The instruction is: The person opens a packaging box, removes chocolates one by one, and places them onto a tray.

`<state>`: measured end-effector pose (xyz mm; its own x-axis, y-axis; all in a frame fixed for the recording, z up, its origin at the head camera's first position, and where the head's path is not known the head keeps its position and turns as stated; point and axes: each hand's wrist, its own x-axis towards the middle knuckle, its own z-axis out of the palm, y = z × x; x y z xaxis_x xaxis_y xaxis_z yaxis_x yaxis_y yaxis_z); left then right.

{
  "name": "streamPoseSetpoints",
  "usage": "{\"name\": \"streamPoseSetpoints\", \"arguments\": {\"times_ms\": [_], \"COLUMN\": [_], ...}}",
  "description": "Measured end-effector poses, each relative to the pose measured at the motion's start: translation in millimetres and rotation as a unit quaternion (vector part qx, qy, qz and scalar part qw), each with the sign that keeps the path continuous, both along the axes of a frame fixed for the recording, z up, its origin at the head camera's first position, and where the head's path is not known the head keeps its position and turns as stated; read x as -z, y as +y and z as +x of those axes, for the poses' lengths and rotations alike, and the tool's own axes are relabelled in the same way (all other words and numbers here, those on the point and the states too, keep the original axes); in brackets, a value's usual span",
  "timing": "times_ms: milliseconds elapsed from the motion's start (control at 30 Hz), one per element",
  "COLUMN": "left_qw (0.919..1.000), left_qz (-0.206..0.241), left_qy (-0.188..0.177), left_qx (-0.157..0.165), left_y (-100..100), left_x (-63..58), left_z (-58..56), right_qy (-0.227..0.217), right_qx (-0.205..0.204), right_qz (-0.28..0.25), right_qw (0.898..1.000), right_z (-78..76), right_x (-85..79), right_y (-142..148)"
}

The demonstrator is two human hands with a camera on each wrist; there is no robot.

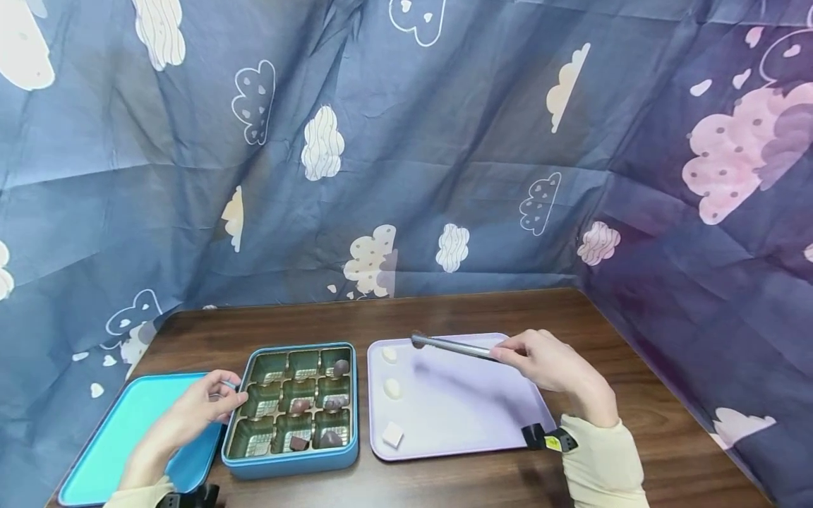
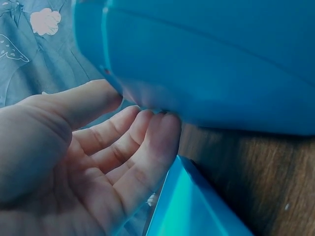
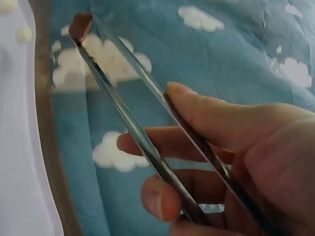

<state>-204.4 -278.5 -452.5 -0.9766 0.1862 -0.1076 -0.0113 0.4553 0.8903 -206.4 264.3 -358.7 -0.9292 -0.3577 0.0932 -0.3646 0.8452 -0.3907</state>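
My right hand [image 1: 554,363] holds metal tweezers [image 1: 459,346] between thumb and fingers, above the lilac tray [image 1: 466,416]. A brown chocolate [image 3: 80,27] is pinched at their tips, over the tray's far edge in the head view. My left hand [image 1: 184,416] is at the left side of a blue box [image 1: 292,462]; its fingertips [image 2: 165,123] touch the outer wall. Inside the box, a gold divided insert [image 1: 257,401] has chocolates, including a round dark one [image 1: 341,367] in the far right compartment and a square one [image 1: 298,443] in the near middle.
Two white oval pieces [image 1: 393,388] and a white square piece [image 1: 392,434] lie along the tray's left side. A turquoise lid [image 1: 136,416] lies left of the box, partly under my left forearm. Patterned blue cloth [image 1: 406,176] hangs behind the wooden table [image 1: 508,310].
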Motion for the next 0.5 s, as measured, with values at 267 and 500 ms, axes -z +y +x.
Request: {"name": "streamPoseSetpoints", "arguments": {"times_ms": [267, 500], "left_qw": [0.9999, 0.9999], "left_qz": [-0.002, -0.003], "left_qy": [-0.011, -0.011], "left_qx": [-0.002, -0.002], "left_y": [-4.8, -3.0], "left_x": [-3.8, -0.5], "left_z": [1.5, 0.0], "right_qy": [-0.016, -0.028], "right_qx": [0.031, 0.044], "right_qz": [0.008, 0.017], "right_qw": [0.999, 0.999], "right_z": [-7.9, -12.0], "right_x": [6.5, 16.2], "right_y": [10.2, 12.8]}}
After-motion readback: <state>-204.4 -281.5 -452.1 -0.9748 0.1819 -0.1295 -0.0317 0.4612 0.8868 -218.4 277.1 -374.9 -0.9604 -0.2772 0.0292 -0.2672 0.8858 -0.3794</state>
